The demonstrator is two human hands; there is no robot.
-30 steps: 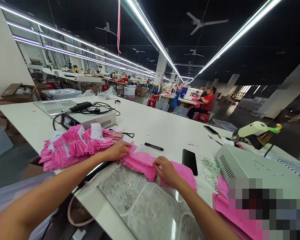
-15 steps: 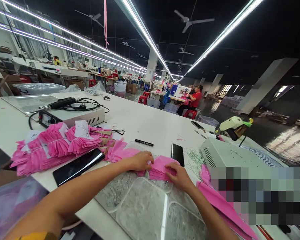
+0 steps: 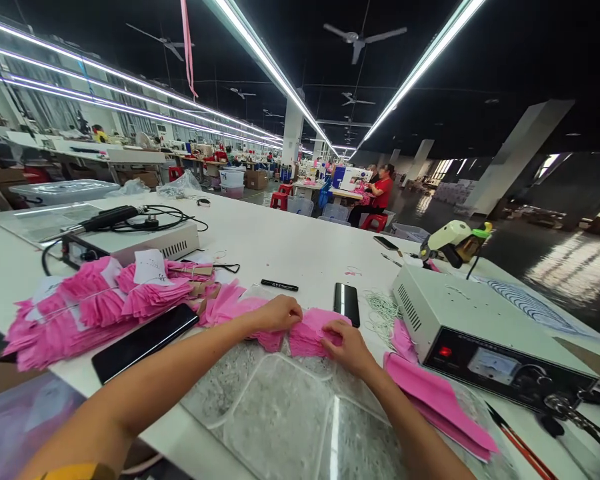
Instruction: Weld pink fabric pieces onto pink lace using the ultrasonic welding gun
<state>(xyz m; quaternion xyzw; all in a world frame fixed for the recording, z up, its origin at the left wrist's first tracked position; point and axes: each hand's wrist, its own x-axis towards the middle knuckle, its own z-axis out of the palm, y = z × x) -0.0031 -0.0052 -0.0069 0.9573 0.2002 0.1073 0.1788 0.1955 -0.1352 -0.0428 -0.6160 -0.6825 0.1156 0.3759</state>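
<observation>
Crosswise on the near part of the tabletop [image 3: 260, 240], set in from the near edge, find the pink stack [image 3: 307, 335] lying flat on the board [image 3: 275, 413]. Note its long axis: roughly parallel to the line from hand to hand, left to right, with only a slight lead over its depth.

Between the hands, then, but unevenly so. Right hand [image 3: 349, 348] nearer, fingers and thumb curled about the right end, at least in touch with the fabric; firm pinch or light steadying, cannot tell. Left hand [image 3: 280, 312] just at the left end, knuckles up, fingers bent downward; cannot tell either whether holding fabric or merely resting beside it.

Under the left wrist and forearm, a looser pink pile [image 3: 227, 303], with a narrow gap between it and the stack. Further left, toward the tabletop's left near edge, tied bundles [image 3: 100, 293] with paper slips, and in front of them the left phone [image 3: 145, 341].

Beyond the stack, toward the far edge, a marker [image 3: 279, 285]; just behind the right end, the right phone [image 3: 347, 303]. Toward the right edge, tangled string [image 3: 380, 312] beside the machine [image 3: 480, 320].
</observation>
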